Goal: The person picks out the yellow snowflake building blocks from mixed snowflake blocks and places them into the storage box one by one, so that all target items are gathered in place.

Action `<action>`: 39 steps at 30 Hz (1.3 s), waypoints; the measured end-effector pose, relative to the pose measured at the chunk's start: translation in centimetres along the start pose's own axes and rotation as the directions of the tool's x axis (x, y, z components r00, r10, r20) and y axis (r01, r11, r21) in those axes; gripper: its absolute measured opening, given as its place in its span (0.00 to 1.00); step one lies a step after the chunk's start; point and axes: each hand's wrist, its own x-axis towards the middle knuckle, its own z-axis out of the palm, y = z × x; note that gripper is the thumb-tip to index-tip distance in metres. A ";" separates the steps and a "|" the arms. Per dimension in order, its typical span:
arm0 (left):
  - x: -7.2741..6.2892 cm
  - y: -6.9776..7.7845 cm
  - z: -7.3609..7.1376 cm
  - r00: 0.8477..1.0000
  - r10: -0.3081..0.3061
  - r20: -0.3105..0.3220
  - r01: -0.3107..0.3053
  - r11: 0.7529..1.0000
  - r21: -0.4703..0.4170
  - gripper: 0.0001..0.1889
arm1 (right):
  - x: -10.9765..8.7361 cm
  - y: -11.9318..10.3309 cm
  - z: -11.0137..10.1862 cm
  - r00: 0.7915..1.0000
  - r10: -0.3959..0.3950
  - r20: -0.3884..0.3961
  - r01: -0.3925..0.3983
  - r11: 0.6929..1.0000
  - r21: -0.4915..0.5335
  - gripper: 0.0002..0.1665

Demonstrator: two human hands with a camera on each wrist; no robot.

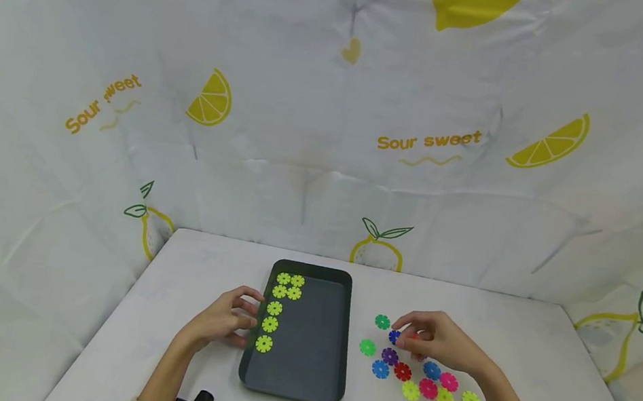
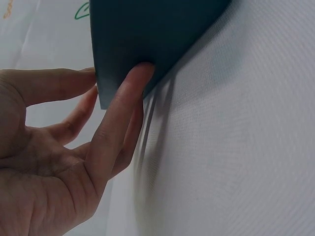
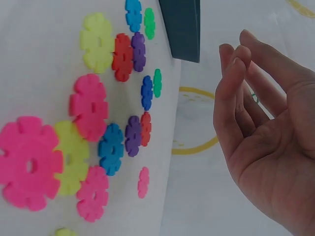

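**Creased white lemon-printed sheet (image 1: 285,106) behind my white tabletop (image 1: 109,349)**

My left hand (image 1: 221,318), fingers loosely spread, touches the dark grey rectangular tray (image 1: 308,336) at lower centre; yellow-green flower-shaped plastic discs (image 1: 270,324) line its left side. My right hand (image 1: 436,340), fingers loosely bent, hovers above scattered multicoloured flower-shaped discs (image 1: 403,371), lower right.

Was white table (image 1: 524,338); bore dark tray (image 1: 308,336) and, to its right, loose scatter of coloured notched discs (image 1: 427,388).
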 end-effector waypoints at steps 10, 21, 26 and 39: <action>0.0 0.0 0.0 1.000 -0.002 -0.005 0.002 1.000 0.001 0.30 | -2.5 2.5 1.7 0.994 0.066 0.089 -0.070 0.997 0.045 0.21; -0.1 0.1 0.0 1.000 0.001 -0.013 -0.001 1.000 0.009 0.30 | -3.5 4.0 2.5 0.985 0.149 0.083 -0.150 0.989 0.004 0.19; -0.1 0.1 0.1 1.000 0.001 -0.014 -0.001 1.000 0.010 0.30 | -3.6 4.4 2.3 0.983 0.166 0.080 -0.164 0.986 -0.027 0.19; -0.1 0.1 0.2 1.000 0.003 -0.012 -0.003 1.000 0.016 0.29 | -3.4 5.1 1.8 0.983 0.147 0.109 -0.140 0.988 -0.065 0.16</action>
